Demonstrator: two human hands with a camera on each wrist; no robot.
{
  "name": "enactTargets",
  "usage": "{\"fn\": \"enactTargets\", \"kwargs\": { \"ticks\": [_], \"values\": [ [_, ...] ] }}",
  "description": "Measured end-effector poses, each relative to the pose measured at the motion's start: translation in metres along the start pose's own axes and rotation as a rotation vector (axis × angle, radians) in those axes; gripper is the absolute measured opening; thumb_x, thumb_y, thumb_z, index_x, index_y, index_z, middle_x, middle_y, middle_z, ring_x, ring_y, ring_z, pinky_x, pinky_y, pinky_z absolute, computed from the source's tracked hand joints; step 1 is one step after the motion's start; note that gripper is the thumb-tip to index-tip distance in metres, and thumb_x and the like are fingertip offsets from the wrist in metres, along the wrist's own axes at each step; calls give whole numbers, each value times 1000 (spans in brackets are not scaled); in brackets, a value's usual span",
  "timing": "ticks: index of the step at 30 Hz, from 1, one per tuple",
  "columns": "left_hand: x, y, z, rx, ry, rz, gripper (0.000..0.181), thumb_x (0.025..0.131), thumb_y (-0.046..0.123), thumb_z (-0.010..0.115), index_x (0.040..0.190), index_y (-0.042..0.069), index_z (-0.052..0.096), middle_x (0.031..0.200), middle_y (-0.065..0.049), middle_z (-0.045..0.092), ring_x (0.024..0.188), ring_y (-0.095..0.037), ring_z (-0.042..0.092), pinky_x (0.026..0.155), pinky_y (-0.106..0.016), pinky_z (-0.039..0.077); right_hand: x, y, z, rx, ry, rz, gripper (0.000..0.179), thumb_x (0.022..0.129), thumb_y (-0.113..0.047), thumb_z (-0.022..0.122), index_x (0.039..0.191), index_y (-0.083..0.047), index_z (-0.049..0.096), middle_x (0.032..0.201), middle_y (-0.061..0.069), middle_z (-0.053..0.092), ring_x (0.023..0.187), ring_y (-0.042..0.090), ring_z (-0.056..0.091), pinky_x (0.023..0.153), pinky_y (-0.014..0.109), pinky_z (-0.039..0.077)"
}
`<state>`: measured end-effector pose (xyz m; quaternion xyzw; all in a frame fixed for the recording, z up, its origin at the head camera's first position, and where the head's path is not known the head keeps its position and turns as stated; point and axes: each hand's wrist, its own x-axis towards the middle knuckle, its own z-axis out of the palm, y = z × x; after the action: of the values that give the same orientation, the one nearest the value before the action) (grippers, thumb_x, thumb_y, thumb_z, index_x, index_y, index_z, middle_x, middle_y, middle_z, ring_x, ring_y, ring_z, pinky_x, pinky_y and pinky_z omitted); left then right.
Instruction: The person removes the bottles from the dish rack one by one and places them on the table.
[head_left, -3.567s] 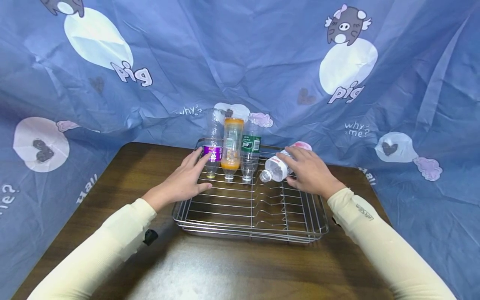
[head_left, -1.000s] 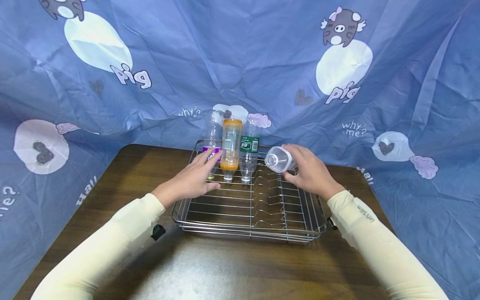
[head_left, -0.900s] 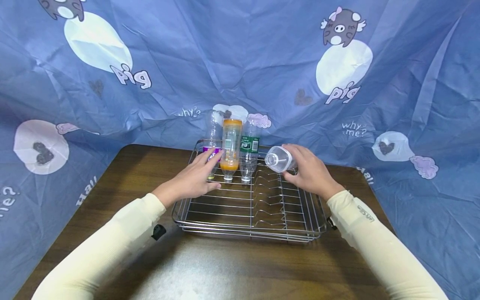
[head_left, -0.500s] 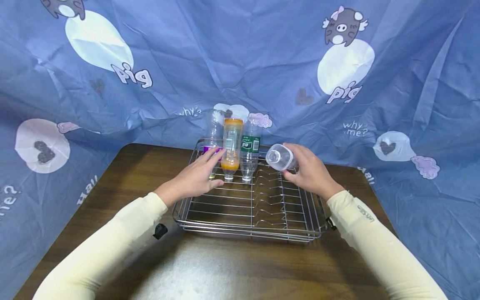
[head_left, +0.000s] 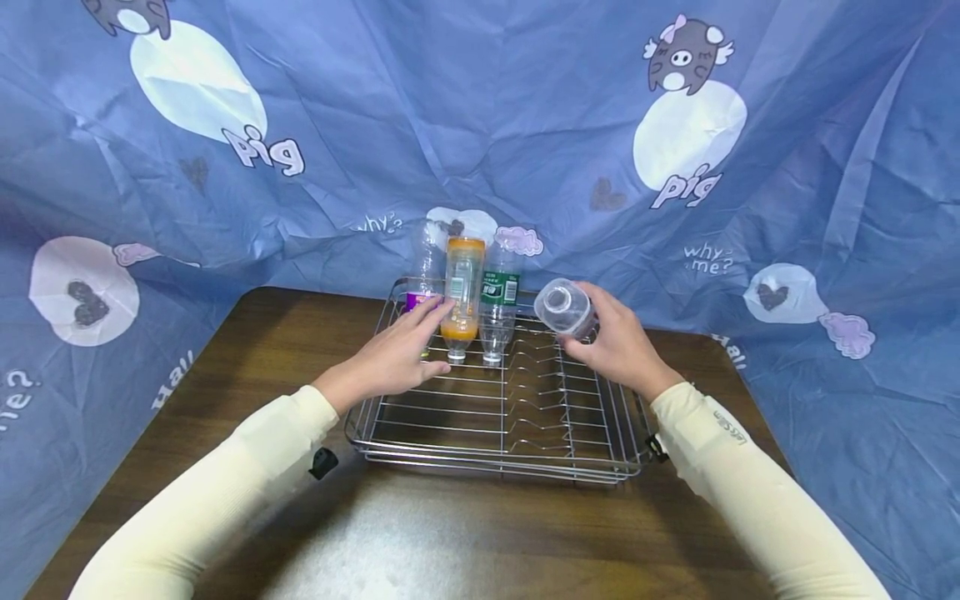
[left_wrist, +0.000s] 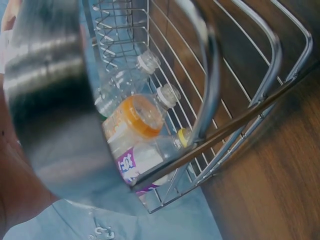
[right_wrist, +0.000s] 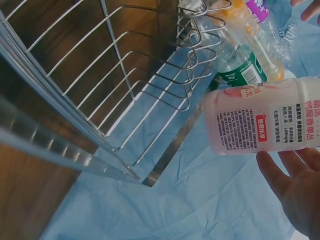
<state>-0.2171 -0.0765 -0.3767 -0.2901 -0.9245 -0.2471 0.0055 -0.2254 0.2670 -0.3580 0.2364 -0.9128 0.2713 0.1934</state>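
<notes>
While purple-labelled bottle (head_left: 418,298), orange bottle (head_left: 462,287) and green-labelled bottle (head_left: 501,288), all 3, stand neck-down in wire rack (head_left: 502,457), 4th, pink bottle (right_wrist: 255,119), is unplaced, tilted near the rack's back edge, fingers of right hand (head_left: 618,340) gripping it, left hand (head_left: 386,358) fingers extended, holding nothing.

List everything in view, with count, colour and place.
Purple-label bottle: 1, clear, upside down in the rack, left of the row
Orange-banded bottle: 1, clear and orange, upside down, middle
Green-label bottle: 1, clear, upside down, right
Pink-label bottle: 1, clear and pink, in the right hand
Wire dish rack: 1, silver, on the table
Table: 1, brown
Pig-print cloth: blue, behind the table
Sleeves: 2, cream, on both arms
Hands: 2; left hand before the purple-label bottle, right holding the pink-label one
</notes>
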Motion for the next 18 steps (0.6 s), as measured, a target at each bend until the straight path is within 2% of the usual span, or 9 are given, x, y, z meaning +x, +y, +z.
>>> {"fn": "enactTargets", "kwargs": {
  "ticks": [6,13,18],
  "values": [
    [2,2,2,-2,1,9,96,90,31,78,163,14,17,166,-18,14,147,-43,25,116,-60,27,-1,-2,2,8,5,16,78,72,-18,87,140,-10,51,126,15,64,107,32,63,92,50,54],
    [3,3,4,1,5,15,99,88,38,78,163,15,18,167,-16,12,147,-44,24,116,-60,27,-2,-5,5,30,-7,45,78,72,-17,85,140,-5,49,124,20,65,107,37,65,93,50,54],
    [3,3,5,8,-4,18,97,89,40,77,163,19,18,168,-14,11,147,-44,23,115,-61,27,-2,-7,5,57,16,55,78,73,-14,85,141,-2,49,121,21,66,106,38,66,91,51,55]
  ]
}}
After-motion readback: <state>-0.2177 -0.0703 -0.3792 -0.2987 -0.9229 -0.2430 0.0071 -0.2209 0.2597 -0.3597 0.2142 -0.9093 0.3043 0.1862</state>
